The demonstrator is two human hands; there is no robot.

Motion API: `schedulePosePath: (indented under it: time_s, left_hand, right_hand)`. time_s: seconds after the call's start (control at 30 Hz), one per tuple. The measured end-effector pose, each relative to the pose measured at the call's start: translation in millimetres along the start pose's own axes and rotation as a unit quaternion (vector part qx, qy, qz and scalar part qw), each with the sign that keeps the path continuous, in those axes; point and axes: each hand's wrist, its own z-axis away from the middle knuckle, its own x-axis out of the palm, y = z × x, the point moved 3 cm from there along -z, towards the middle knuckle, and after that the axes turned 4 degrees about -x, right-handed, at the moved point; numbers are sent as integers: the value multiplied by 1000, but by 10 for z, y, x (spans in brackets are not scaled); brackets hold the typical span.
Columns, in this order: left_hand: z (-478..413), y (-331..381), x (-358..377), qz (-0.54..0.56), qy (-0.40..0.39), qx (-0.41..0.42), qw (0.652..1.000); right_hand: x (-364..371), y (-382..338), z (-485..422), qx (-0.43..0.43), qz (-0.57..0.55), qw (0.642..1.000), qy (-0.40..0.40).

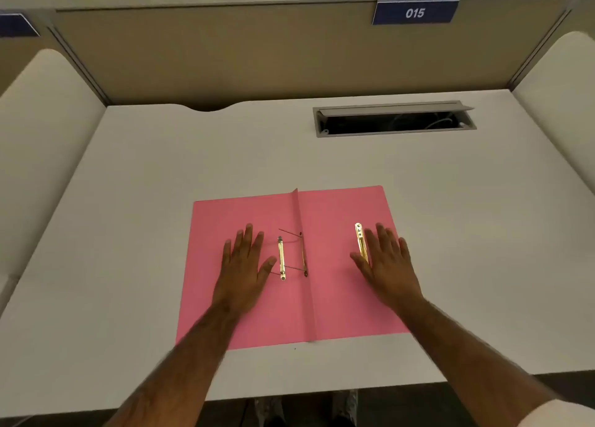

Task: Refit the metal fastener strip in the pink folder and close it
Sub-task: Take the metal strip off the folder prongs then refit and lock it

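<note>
Your left hand lies flat and empty on the open pink folder. Your right hand, also spread, touches the loose metal strip

The folder lies open on the desk, near its front edge. One metal strip lies on the folder, just left of its middle fold. Another strip lies on the folder's right half. The left hand rests flat on the folder's left half. The right hand rests on the right half, touching that strip. Behind the folder, to the right, a cable slot is set in the desk.
</note>
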Motion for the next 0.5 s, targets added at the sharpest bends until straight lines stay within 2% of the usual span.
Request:
schedulePosePath:
  time_s: [0.17,0.3,0.37,0.5]
  left_hand:
    - [75,-68,142,-17,-14,-10,1000]
    - [84,-72,125,7,7,-6,1000]
    - [83,-32,80,50,46,-8,998]
    - [-7,238,-123,127,184,2,975]
  right_hand:
    - [271,59,113,5,-5,1000,28]
    - [360,134,126,2,2,1000,28]
    - [414,168,138,-1,9,1000,25]
    - [493,204,156,-3,10,999,35]
